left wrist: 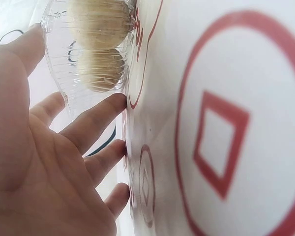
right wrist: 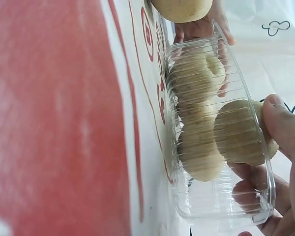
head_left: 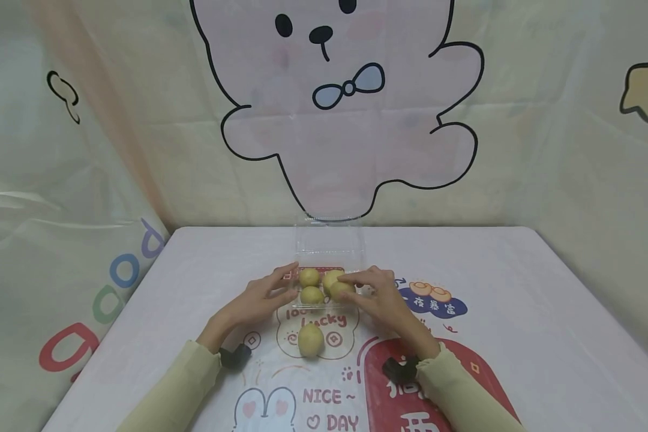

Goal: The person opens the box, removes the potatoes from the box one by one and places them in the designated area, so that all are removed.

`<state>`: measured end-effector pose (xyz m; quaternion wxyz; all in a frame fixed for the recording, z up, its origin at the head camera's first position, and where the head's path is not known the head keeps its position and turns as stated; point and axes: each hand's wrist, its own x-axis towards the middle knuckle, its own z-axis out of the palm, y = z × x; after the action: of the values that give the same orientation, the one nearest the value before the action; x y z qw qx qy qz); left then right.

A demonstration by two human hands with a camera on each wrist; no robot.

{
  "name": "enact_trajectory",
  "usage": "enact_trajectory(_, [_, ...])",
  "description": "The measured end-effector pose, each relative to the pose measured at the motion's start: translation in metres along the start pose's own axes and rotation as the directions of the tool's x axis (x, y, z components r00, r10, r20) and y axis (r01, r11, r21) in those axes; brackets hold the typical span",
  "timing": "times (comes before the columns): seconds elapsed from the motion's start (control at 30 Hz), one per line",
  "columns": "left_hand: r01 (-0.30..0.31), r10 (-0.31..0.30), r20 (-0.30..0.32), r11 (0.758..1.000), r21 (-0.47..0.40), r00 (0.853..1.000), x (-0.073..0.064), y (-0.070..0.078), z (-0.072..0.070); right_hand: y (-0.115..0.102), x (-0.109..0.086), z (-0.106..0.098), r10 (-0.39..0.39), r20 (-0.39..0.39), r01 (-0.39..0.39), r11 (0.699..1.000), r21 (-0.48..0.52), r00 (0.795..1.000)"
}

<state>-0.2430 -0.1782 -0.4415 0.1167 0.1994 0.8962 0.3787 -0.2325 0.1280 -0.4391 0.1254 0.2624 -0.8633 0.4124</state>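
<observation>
A clear plastic clamshell box stands on the table with its lid raised at the back. Inside lie several round yellow-green fruits. My right hand pinches one more such fruit between thumb and fingers, at the box's right end, overlapping its rim in the right wrist view. At the left end, my left hand has its fingers spread. Its thumb tip is right at the box's rim, and its other fingertips are down by the tabletop. Another fruit sits in front of the box.
The white tablecloth carries printed drawings and lettering, with a large red patch by my right forearm. Black straps circle both wrists. Behind the table hangs a curtain with a printed bear.
</observation>
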Motion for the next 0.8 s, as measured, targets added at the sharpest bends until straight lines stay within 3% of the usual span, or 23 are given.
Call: enact_trajectory(0.8, [0.013,-0.013,0.004,1.0,-0.004,1.0,-0.0002,0.001,0.0002,-0.0065,-0.0058,-0.0068,-0.006,-0.045,0.008,0.999,0.043,0.999])
